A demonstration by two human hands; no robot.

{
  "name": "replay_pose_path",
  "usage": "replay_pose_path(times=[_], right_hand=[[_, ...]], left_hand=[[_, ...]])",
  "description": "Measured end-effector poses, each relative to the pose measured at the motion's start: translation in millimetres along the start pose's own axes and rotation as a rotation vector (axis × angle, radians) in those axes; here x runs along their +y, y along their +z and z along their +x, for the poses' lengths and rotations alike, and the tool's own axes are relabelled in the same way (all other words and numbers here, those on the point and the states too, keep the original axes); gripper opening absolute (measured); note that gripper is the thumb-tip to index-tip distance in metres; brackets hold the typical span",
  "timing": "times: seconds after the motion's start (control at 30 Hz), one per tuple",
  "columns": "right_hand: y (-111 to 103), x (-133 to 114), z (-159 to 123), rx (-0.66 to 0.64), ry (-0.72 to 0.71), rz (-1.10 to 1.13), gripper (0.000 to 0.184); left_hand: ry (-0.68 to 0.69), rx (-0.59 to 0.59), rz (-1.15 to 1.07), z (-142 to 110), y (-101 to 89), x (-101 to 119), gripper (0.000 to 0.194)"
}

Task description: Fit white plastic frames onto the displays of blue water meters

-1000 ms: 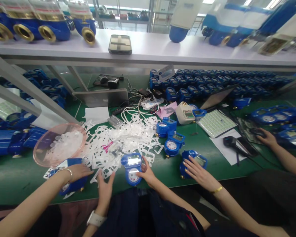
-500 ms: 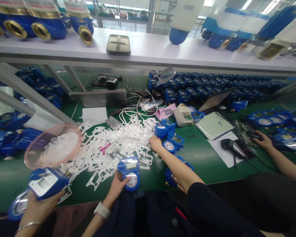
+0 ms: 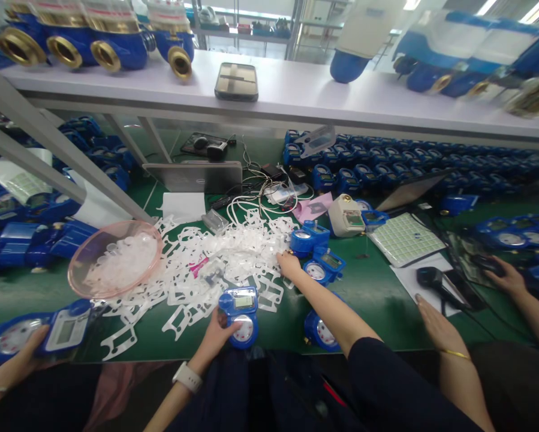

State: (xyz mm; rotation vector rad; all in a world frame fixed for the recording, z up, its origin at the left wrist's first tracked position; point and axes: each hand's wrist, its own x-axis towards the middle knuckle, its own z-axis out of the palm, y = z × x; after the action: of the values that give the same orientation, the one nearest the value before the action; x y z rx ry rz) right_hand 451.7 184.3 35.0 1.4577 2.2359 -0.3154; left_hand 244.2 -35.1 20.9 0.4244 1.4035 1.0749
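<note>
My left hand, with a white watch on the wrist, grips a blue water meter with a small display and a round dial, face up near the table's front edge. My right hand reaches to the right edge of a pile of thin white plastic frame pieces. Its fingers are bent together there; what they pinch is too small to make out. Close beside that hand stand blue meters, one behind and one with a raised lid. Another meter lies partly hidden under my right forearm.
A pink basket holds clear plastic parts. At left, a co-worker's hand holds a blue meter. At right are another person's hands, a scanner and a label sheet. A shelf crosses above.
The view has shifted, so things sit farther right. The left co-worker's meter has been turned and lowered leftward. A co-worker's hand has left the meter under my forearm and moved right.
</note>
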Motion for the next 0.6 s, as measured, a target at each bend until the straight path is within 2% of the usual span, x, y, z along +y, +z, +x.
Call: replay_pose_path(times=[0.17, 0.3, 0.47, 0.6], right_hand=[[2.3, 7.2, -3.3, -0.097, -0.008, 0.045, 0.068], [3.4, 7.9, -3.5, -0.115, 0.019, 0.047, 0.068], [5.3, 4.2, -5.3, -0.115, 0.025, 0.047, 0.07], [0.2, 4.6, -10.3, -0.089, -0.022, 0.085, 0.061]], left_hand=[[0.0, -0.016, -0.002, 1.4, -1.2, -4.6, 0.057], [0.032, 0.002, 0.005, -0.5, 1.6, -7.1, 0.057], [0.103, 0.137, -0.012, -4.0, 13.8, -10.8, 0.053], [0.076, 0.091, 0.0, 0.6, 8.2, -16.8, 0.051]])
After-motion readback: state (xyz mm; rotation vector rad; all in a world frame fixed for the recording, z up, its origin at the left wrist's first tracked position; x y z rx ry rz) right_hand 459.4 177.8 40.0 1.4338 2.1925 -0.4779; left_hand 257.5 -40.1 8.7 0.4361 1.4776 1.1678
